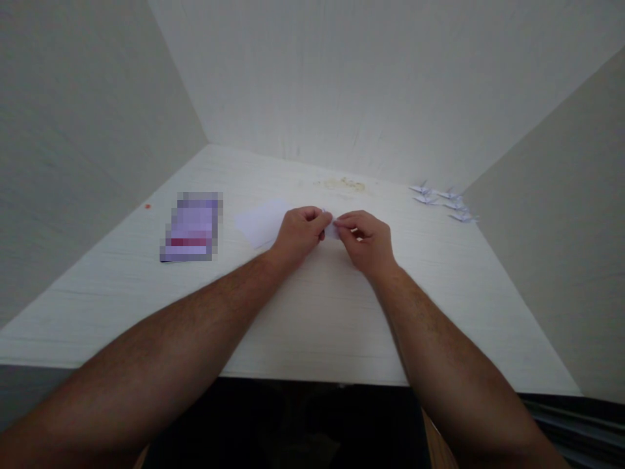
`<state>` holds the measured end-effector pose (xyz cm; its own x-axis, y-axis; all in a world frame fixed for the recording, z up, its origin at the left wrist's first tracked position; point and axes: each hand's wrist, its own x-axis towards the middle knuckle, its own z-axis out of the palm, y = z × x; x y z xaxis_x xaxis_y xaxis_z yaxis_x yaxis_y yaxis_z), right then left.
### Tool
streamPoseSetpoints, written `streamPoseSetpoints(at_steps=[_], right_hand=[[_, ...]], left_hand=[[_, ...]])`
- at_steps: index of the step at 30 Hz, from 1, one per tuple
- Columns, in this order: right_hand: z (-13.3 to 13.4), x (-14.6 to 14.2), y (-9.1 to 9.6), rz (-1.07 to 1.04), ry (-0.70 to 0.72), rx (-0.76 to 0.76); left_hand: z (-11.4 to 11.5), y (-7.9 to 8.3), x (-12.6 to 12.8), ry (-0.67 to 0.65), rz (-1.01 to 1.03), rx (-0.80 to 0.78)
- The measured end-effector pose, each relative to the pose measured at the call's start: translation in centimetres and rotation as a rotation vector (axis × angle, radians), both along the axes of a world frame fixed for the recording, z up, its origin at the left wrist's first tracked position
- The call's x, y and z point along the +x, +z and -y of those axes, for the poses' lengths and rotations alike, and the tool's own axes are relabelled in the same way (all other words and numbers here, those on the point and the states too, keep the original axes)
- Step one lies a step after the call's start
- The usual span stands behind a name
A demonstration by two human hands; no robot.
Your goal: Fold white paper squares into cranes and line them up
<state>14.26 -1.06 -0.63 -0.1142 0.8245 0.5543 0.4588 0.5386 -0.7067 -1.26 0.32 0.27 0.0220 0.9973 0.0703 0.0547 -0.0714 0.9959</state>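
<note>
Between my two hands is a small folded piece of white paper (pixel 332 230), mostly hidden by the fingers. My left hand (pixel 301 233) pinches its left side, thumb against forefinger. My right hand (pixel 365 238) grips the right side with thumb and fingertips. Both hands are close together just above the white table. Flat on the table beside my left hand lies white sheet paper (pixel 260 223), partly covered by that hand.
Several folded white paper cranes (pixel 446 200) stand at the back right near the wall. A blurred-out purple rectangular object (pixel 193 227) lies at the left. A small red spot (pixel 148 206) marks the table's left edge. Walls (pixel 342 85) enclose the table (pixel 312 326) at the back and sides.
</note>
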Motion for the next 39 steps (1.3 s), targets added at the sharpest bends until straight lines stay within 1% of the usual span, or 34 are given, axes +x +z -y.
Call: streamPoseSetpoints(at_steps=[4,7,9,16,24,31,39], right_hand=[[-0.4,0.0,0.3,-0.259,-0.046,-0.291],[-0.6,0.1,0.5,-0.312,-0.027,-0.43],[-0.6,0.1,0.6,-0.315,-0.015,-0.474],[-0.5,0.1,0.6,-0.268,-0.028,-0.491],[-0.4,-0.1,0.9,-0.224,-0.037,-0.496],[-0.2,-0.3,1.1,-0.181,-0.078,-0.493],[-0.2,-0.4,0.9,-0.184,-0.092,-0.457]], left_hand=[[-0.1,-0.2,-0.2,-0.055,-0.01,0.054],[-0.1,-0.4,-0.2,-0.076,-0.058,0.087],[-0.1,-0.3,-0.2,-0.073,-0.077,0.094],[0.0,-0.3,-0.2,-0.063,-0.088,0.064],[0.1,-0.2,-0.2,-0.062,-0.106,0.072],[0.2,0.0,-0.1,-0.058,-0.11,0.08],[0.5,0.5,-0.1,-0.056,-0.151,0.098]])
